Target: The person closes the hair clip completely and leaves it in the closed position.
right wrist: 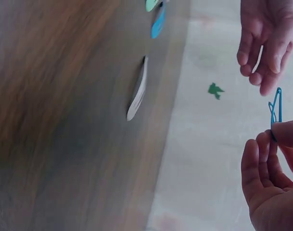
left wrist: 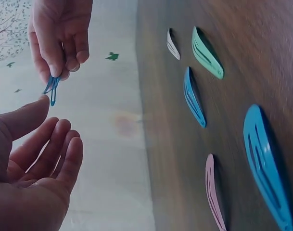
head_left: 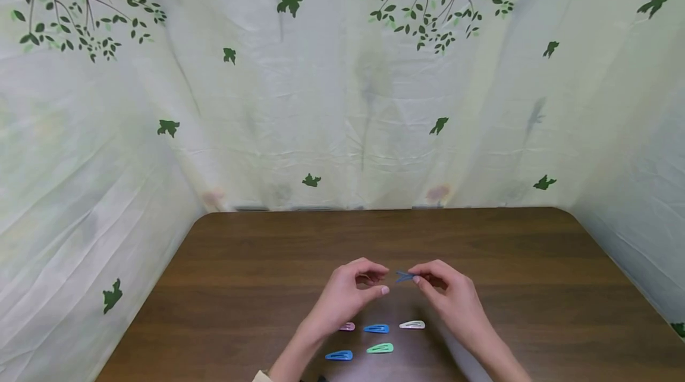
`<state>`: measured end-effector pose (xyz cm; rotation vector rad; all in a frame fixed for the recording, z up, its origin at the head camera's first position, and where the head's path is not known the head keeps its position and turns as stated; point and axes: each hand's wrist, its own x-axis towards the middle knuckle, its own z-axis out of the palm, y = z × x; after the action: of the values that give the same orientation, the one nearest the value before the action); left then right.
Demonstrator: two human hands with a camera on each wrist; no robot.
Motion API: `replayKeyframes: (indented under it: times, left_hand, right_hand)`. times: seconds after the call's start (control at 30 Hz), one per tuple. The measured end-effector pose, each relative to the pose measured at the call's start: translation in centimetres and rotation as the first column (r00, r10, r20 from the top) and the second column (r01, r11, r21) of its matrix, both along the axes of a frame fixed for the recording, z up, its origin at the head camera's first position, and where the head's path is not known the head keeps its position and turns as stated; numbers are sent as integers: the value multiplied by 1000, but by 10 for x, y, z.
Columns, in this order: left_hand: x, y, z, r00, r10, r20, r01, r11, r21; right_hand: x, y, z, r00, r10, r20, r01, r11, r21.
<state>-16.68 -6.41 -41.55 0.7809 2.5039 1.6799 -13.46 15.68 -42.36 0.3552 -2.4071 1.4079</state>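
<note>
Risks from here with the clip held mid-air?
1. The right hand pinches the blue hair clip by one end only, above the table; it may slip and drop.
2. The left hand is close but not touching the clip, so a handover could miss.
3. Five clips lie under the hands; a fall could scatter them.

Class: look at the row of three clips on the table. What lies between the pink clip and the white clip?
A blue clip lies between the pink clip and the white clip, clearest in the head view.
</note>
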Motion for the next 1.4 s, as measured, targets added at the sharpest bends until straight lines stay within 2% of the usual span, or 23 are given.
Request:
replayKeyframes:
  times: [0.33,0.7,0.83,1.03,1.23,1.4]
  left_hand:
    - [16,-1,5,999,23,-48,-23,1000,16]
    - [31,0,15,990,37,-138,-35,999,17]
    - [33,1,15,985,27,-170,-22,999,28]
    - [36,3,13,983,19,-181,-9,998,54]
    - [39,6,15,981,56,-185,-37,994,107]
    - [40,11,13,973,116,-199,-89,986,139]
  right_hand:
    - [17,-6,11,996,12,-83,-17,998,-65]
    - [28,-7,13,995,51,-90,-59,995,-84]
    - [31,-9,12,991,88,-99,-98,990,-102]
    - [33,-12,9,988,114,-99,-125,986,-107]
    - [32,-12,10,987,114,-112,-125,986,-106]
    - [32,-11,12,987,114,-109,-127,985,-118]
